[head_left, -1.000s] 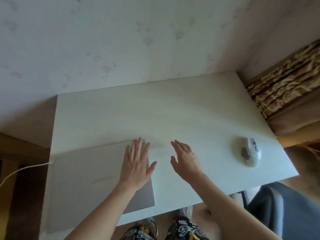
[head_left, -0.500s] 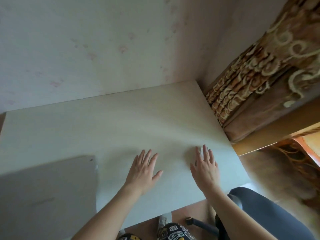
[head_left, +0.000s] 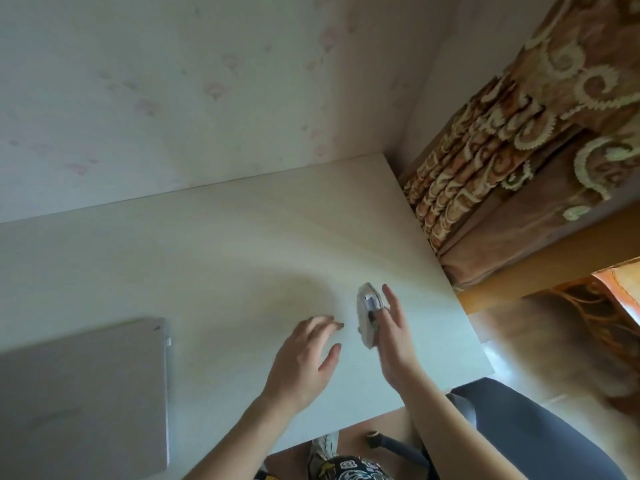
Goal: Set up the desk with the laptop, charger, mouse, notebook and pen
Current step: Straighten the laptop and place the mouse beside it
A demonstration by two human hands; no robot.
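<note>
- The white computer mouse (head_left: 369, 315) is up off the desk, tipped on edge, near the desk's right front part; a small blue-white patch and a dark spot show on the side facing us, but no brand mark or lettering can be read through the motion blur.
- The right hand (head_left: 394, 336) holds the mouse against its palm side: the fingers are long and mostly straight, pointing away from the body, with the mouse tucked at their left. Just how the thumb sits is hidden behind the mouse.
- The left hand (head_left: 306, 358) hovers just left of the mouse, apart from it, palm down, holding nothing. Its fingers are loosely bent and its thumb is spread out toward the mouse.
- The closed silver laptop (head_left: 83, 393) lies flat at the desk's left front, well apart from both hands. A faint mark sits on the lid, too dim to read.
- The pale wood-grain desk (head_left: 214, 244) stands pushed against a light wall (head_left: 207, 81) that carries faint pink blotches.
- A brown curtain (head_left: 519, 140) with cream scroll patterns hangs past the desk's right edge.
- A grey chair (head_left: 540, 434) shows at the lower right, partly under the right forearm.
- Black shorts (head_left: 349, 469) with yellow and white print peek out below the desk's front edge; the print is not legible.
</note>
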